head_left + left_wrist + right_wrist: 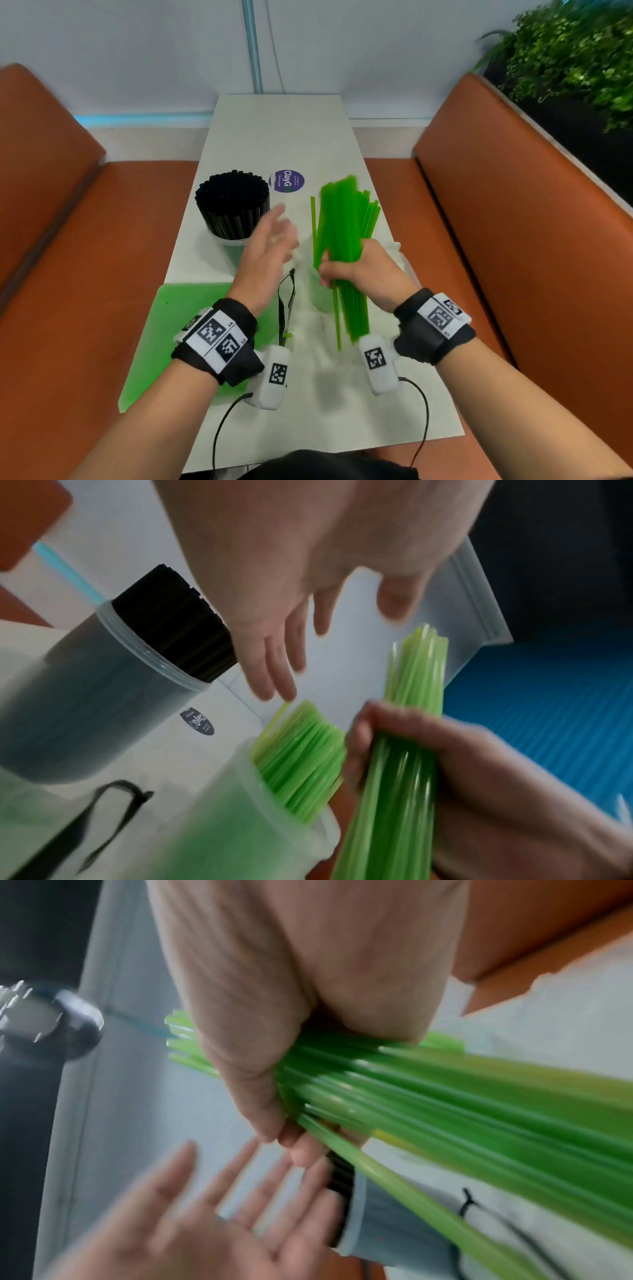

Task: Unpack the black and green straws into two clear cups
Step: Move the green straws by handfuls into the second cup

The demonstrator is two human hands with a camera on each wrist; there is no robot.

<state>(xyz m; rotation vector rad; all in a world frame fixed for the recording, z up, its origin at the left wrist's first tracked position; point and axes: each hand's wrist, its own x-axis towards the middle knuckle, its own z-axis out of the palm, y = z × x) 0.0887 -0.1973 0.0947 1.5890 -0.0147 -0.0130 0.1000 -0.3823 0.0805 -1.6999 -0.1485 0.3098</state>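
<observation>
A clear cup (228, 240) packed with black straws (233, 202) stands at the table's left. My right hand (346, 270) grips a thick bundle of green straws (346, 219) around its middle, tilted, ends fanned out. In the left wrist view this bundle (407, 764) is beside a second clear cup (240, 826) that holds more green straws (301, 761). In the head view that cup (320, 298) is half hidden behind the right hand. My left hand (270, 240) hovers between the two cups, fingers spread, blurred and holding nothing.
A green flat wrapper (171, 329) lies at the front left of the white table (281, 137). Crumpled clear plastic with a black tie (286, 308) lies between my wrists. A purple sticker (289, 181) is on the tabletop. Orange benches (513, 222) flank the table.
</observation>
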